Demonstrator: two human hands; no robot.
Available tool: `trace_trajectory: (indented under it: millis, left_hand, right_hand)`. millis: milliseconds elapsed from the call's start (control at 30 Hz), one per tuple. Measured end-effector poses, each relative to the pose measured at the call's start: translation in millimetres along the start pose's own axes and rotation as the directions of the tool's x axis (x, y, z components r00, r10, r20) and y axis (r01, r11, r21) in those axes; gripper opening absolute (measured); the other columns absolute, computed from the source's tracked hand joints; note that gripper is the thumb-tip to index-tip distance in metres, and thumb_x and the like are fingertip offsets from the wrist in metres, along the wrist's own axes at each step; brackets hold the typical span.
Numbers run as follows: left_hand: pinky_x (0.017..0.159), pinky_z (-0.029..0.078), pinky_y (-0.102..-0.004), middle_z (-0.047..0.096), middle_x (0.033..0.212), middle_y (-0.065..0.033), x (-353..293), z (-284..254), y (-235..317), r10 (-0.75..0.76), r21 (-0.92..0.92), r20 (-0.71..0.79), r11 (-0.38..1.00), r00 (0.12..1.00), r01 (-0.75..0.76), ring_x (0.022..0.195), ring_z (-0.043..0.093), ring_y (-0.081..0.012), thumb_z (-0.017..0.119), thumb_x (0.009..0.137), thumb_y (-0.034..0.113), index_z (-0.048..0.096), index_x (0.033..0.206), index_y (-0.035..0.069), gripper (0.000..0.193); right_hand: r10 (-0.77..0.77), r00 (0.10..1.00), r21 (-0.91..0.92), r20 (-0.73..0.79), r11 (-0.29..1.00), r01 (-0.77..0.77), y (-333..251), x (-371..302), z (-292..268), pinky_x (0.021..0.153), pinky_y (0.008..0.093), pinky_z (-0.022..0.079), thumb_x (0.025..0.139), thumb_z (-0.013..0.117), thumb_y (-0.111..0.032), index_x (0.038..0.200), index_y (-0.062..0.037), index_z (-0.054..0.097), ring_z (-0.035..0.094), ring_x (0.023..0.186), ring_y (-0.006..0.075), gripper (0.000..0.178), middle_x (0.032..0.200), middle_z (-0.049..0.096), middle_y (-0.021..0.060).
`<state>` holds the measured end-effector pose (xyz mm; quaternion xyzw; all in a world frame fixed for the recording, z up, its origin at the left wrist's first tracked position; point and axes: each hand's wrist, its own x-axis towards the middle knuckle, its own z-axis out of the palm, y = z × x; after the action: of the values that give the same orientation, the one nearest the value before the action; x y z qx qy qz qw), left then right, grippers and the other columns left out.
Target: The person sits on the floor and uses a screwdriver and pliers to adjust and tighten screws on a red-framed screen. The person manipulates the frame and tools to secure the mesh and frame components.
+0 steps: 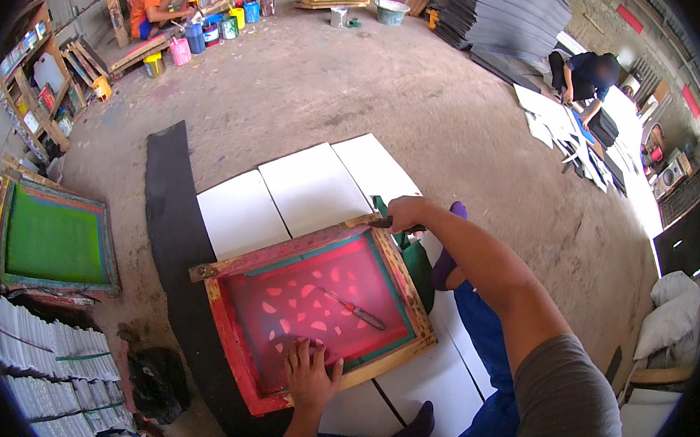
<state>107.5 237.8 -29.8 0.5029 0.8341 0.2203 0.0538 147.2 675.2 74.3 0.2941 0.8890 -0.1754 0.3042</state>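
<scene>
A wooden screen-printing frame [381,366] with pink-red mesh and small pale cut shapes lies tilted over white sheets [307,185]. My left hand [312,375] rests on its near edge and mesh, fingers spread. At the far right corner, my right hand [409,213] is closed around a dark hand tool [383,223], whose end meets the wood; its exact kind is unclear. On the mesh lies a screwdriver [355,308] with a greyish-red handle. Something dark green [417,266] shows beside the frame's right side.
A long black mat strip [173,223] runs under the sheets at left. A green-mesh frame [55,235] leans beside stacked white bundles [51,353]. Paint cans [195,40] and one person [153,13] are at the back; another person [588,80] crouches right, near black sheet stacks [506,9].
</scene>
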Motion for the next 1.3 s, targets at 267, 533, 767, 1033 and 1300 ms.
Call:
trace_trajectory:
  millis: [267, 533, 767, 1033, 1300]
  left_hand:
    - [0.105, 0.038, -0.0584, 0.049, 0.133, -0.0195, 2, -1, 1, 0.04, 0.054, -0.02, 0.998, 0.999, -0.039, 0.129, 0.046, -0.0425, 0.069, 0.085, 0.043, 0.061, 0.119, 0.008, 0.05]
    - [0.106, 0.037, -0.0592, 0.048, 0.138, -0.0195, -2, 0, -2, -0.008, 0.042, 0.033, 0.999, 0.999, 0.007, 0.132, 0.044, -0.0431, 0.067, 0.087, 0.045, 0.061, 0.123, 0.008, 0.052]
    - [0.106, 0.037, -0.0582, 0.048, 0.138, -0.0197, -2, 2, -3, -0.002, 0.046, 0.016, 0.999, 1.0, 0.001, 0.132, 0.044, -0.0434, 0.065, 0.088, 0.047, 0.062, 0.123, 0.007, 0.053]
    - [0.107, 0.037, -0.0583, 0.05, 0.137, -0.0209, -1, -3, -2, -0.017, 0.036, 0.031, 0.999, 0.999, 0.015, 0.13, 0.046, -0.0437, 0.065, 0.088, 0.048, 0.062, 0.123, 0.007, 0.054]
    - [0.107, 0.038, -0.0583, 0.048, 0.139, -0.0221, 1, -3, 0, 0.004, 0.02, 0.034, 1.0, 0.999, -0.005, 0.131, 0.045, -0.0444, 0.064, 0.088, 0.048, 0.06, 0.126, 0.005, 0.057]
  right_hand:
    - [0.228, 0.927, 0.303, 0.299, 0.898, -0.318, 19, 15, -2, 0.061, 0.0473, 0.064, 0.097, 0.065, -0.03, 0.11, 0.0089, 0.063, 0.074, 0.071, 0.0304, 0.041, 0.086, 0.073, 0.0207]
    - [0.217, 0.907, 0.259, 0.36, 0.911, -0.321, 9, 20, -3, 0.066, 0.0503, 0.064, 0.096, 0.065, -0.031, 0.112, 0.0079, 0.062, 0.073, 0.078, 0.0331, 0.042, 0.096, 0.071, 0.0251]
    - [0.289, 0.882, 0.188, 0.372, 0.907, -0.376, -1, 30, -10, 0.069, 0.0494, 0.063, 0.093, 0.067, -0.032, 0.123, -0.0036, 0.062, 0.072, 0.082, 0.0297, 0.042, 0.102, 0.071, 0.0212]
    - [0.29, 0.877, 0.142, 0.383, 0.92, -0.366, -17, 34, -19, 0.069, 0.0505, 0.062, 0.091, 0.069, -0.03, 0.121, 0.0045, 0.061, 0.073, 0.084, 0.0326, 0.046, 0.104, 0.07, 0.0243]
    - [0.341, 0.768, 0.212, 0.541, 0.829, -0.517, -11, 55, -23, 0.076, 0.0499, 0.061, 0.097, 0.061, -0.026, 0.114, 0.0069, 0.062, 0.073, 0.084, 0.0346, 0.037, 0.096, 0.071, 0.0241]
